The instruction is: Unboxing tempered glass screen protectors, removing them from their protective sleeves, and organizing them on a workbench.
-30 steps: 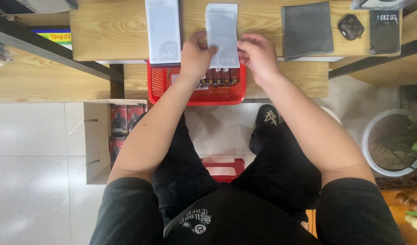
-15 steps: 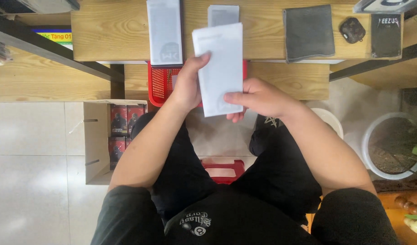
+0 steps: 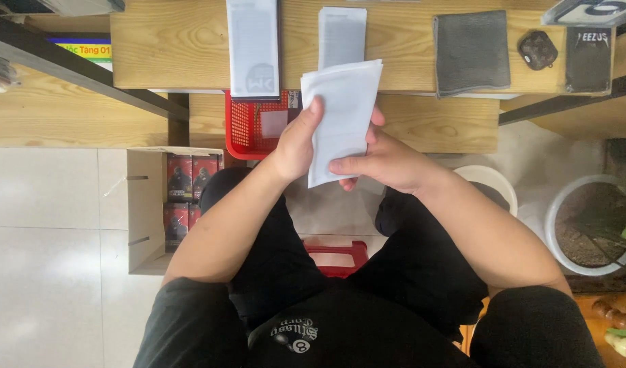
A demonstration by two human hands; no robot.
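Nearest the camera, a seated person in black clothing looks down over their lap, above a red stool point(image 3: 334, 255) on pale floor tiles. Both hands meet just above the knees and grip a white flat packet point(image 3: 340, 119): the left hand point(image 3: 296, 143) pinches its left edge with the thumb on top, while the right hand point(image 3: 388, 163) holds its lower right side, fingers curled across the front. To the left on the floor stands an open cardboard box point(image 3: 144, 208) of small dark red packs. Beyond the hands, a red basket point(image 3: 248, 126) sits under a wooden table point(image 3: 170, 41). On the table lie two white flat packets, a grey cloth point(image 3: 471, 51) and a small dark case point(image 3: 536, 49).
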